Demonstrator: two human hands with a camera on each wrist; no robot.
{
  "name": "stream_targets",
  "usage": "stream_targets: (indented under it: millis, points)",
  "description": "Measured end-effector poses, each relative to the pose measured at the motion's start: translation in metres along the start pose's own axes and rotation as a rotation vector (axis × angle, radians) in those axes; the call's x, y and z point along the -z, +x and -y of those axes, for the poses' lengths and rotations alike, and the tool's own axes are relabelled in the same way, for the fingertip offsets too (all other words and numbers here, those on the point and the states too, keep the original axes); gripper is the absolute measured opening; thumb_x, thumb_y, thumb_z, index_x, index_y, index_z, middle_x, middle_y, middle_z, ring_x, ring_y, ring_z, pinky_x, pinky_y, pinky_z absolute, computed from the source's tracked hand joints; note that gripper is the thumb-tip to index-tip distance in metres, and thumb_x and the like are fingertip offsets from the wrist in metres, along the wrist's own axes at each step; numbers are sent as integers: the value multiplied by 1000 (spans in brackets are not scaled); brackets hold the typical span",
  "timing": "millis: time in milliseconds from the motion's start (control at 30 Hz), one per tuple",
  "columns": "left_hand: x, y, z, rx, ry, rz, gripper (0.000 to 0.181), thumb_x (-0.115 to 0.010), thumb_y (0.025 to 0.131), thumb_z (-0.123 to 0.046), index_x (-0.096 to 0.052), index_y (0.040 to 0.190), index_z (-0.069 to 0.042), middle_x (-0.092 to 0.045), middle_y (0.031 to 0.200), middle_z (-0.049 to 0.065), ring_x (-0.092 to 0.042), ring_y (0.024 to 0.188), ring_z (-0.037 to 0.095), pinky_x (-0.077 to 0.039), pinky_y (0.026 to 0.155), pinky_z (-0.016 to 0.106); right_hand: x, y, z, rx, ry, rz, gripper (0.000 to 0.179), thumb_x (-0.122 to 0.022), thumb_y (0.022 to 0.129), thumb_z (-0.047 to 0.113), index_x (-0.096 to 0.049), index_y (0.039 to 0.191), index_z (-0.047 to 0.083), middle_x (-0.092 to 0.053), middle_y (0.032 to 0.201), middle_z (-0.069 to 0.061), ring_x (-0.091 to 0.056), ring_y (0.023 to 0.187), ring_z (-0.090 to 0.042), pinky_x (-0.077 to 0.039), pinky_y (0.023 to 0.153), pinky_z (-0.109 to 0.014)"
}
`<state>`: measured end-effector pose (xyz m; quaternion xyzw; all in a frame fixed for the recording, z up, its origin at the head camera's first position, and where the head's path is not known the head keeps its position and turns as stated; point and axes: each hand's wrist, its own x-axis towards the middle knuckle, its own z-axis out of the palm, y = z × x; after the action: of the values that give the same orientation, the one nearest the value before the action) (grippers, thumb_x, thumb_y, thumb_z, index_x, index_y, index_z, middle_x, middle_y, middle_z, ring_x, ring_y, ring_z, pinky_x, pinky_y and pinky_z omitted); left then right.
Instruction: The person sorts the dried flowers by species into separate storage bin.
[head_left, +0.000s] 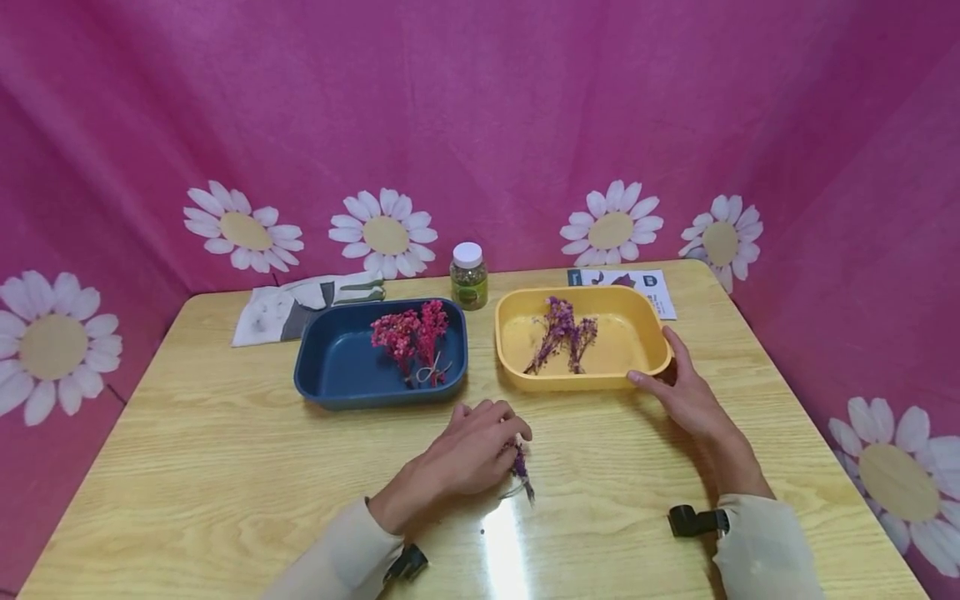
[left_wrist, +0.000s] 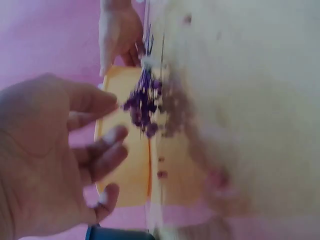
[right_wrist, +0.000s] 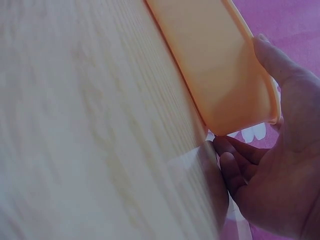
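Observation:
My left hand [head_left: 476,450] hovers over a small bunch of dried purple flowers [head_left: 519,471] on the table. In the left wrist view its fingers are loosely bent, and one fingertip meets the edge of the purple bunch [left_wrist: 143,102] without closing round it. Part of the bunch is hidden under that hand in the head view. My right hand [head_left: 686,396] holds the near right corner of a yellow tray [head_left: 570,383], thumb at the rim and other fingers round the side. Inside the tray lie more purple dried flowers [head_left: 558,329].
A dark blue tray [head_left: 330,402] with pink dried flowers [head_left: 397,333] stands at the left. Between the trays, towards the back, is a white-capped jar [head_left: 469,287]. Gloves [head_left: 273,312] lie behind the blue tray, and a printed card [head_left: 656,287] behind the yellow one.

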<state>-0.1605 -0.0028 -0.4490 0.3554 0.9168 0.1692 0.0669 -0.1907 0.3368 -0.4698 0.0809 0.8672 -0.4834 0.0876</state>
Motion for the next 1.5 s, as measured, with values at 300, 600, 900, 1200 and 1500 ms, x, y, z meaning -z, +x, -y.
stream_targets:
  millis: [300, 600, 900, 1200, 1500]
  points:
    - [-6, -9, -24, 390, 35, -21, 46, -58, 84, -61, -60, 84, -15, -58, 75, -2, -56, 78, 20, -40, 74, 44, 2, 2, 1, 6, -6, 0, 105, -63, 88, 53, 19, 153, 33, -5, 163, -16, -13, 149, -40, -10, 116, -64]
    - [-13, 1, -25, 377, 0, 31, 41, -70, 77, -51, -59, 86, -13, -56, 69, -2, -55, 72, 18, -41, 72, 45, 1, 0, -1, 3, 4, 2, 105, -63, 89, 52, 18, 153, 32, -8, 163, -18, -15, 148, -41, -10, 115, -65]
    - [-12, 3, -20, 292, -65, 35, 16, -67, 74, -18, -61, 88, -20, -58, 70, -8, -54, 68, 12, -39, 66, 38, 1, 2, 0, 7, 3, -1, 105, -62, 89, 53, 18, 153, 32, -8, 163, -18, -15, 148, -41, -10, 115, -65]
    - [-3, 9, -14, 231, -218, -125, 17, -64, 85, -25, -59, 101, -24, -52, 69, -12, -50, 64, 5, -40, 59, 23, 1, 0, 0, 6, -2, -12, 105, -63, 89, 53, 17, 153, 32, -8, 163, -17, -15, 148, -41, -9, 115, -66]
    - [25, 27, -16, 239, -528, -227, 30, -64, 89, -23, -58, 118, -20, -61, 83, -7, -47, 54, 5, -42, 51, 22, 0, 0, -1, 8, 1, -2, 105, -62, 89, 53, 17, 153, 32, -4, 163, -17, -11, 149, -40, -10, 115, -64]
